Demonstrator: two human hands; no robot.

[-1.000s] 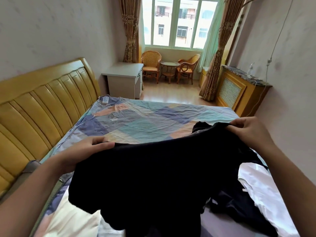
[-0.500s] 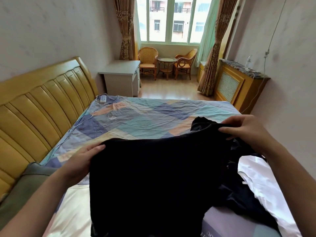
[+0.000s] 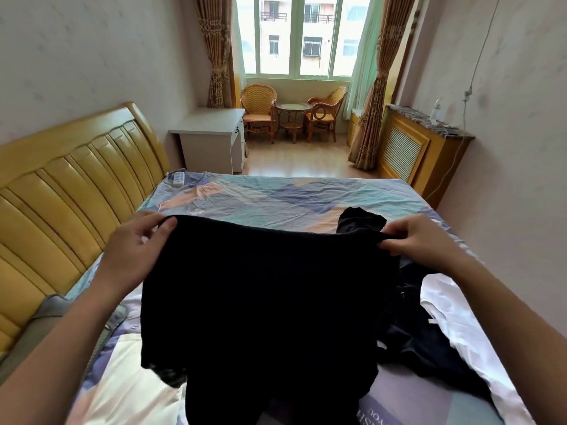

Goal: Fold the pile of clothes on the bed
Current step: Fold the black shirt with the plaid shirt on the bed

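I hold a black garment spread out in front of me above the bed. My left hand grips its upper left corner, fingers curled over the edge. My right hand pinches the upper right corner. The cloth hangs down and hides the near middle of the bed. To the right on the bed lie another dark garment and a white garment, partly under my right forearm.
A yellow padded headboard runs along the left. A small white remote lies at the bed's far left corner. Beyond the bed stand a white desk, wicker chairs with a small table, and a wooden radiator cover.
Both hands have raised the black garment and drawn its top edge taut and level. My left hand now grips the corner from higher up. The view has tilted slightly upward.
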